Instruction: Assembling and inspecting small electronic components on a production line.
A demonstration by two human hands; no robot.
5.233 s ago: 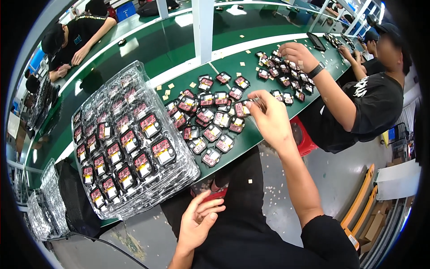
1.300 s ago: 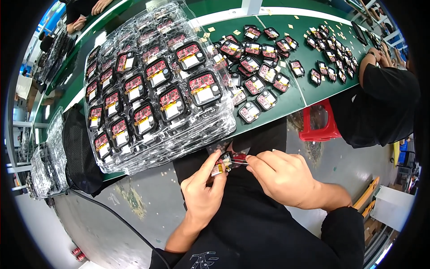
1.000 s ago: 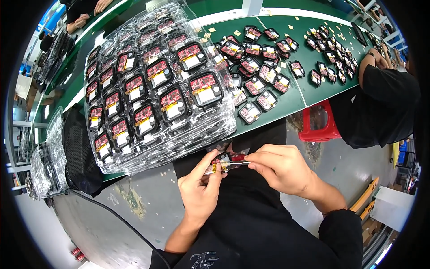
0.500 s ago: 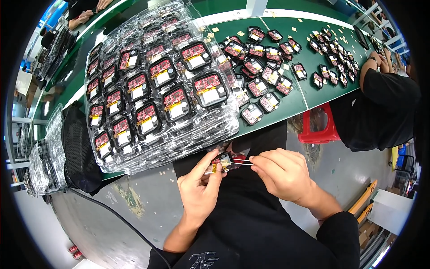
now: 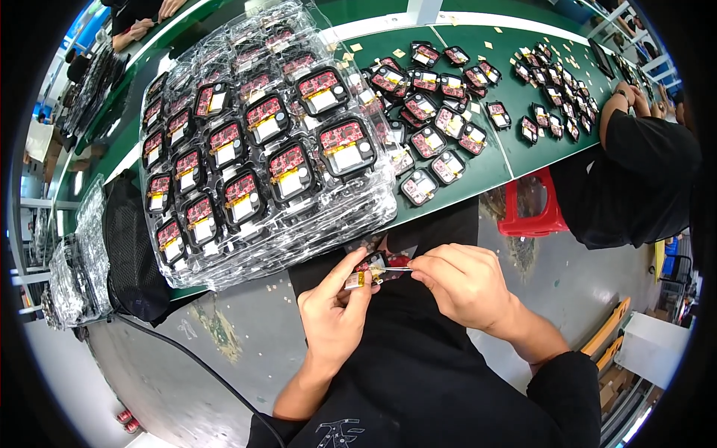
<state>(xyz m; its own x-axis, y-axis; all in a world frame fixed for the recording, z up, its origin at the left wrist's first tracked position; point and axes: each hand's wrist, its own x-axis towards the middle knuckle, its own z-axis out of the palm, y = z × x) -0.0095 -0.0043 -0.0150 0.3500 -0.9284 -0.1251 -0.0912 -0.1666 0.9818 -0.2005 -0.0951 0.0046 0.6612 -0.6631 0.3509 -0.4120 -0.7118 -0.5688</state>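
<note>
My left hand pinches a small black-cased electronic unit between thumb and fingers, above my lap in front of the bench. A silver battery with yellow tape hangs out at the unit's near side, beside my thumb. My right hand is closed around a pair of metal tweezers. Their arms are squeezed together, with the tips at the unit's yellow part. What exactly the tips touch is too small to make out.
Stacked clear plastic trays hold rows of red-board units at left. More loose units lie on the green bench. A red stool stands under the bench, near another person's black sleeve. A black cable runs at lower left.
The tweezers' arms have come together; they were spread apart before. My right hand has moved slightly left, toward the unit. My left hand keeps the same hold.
</note>
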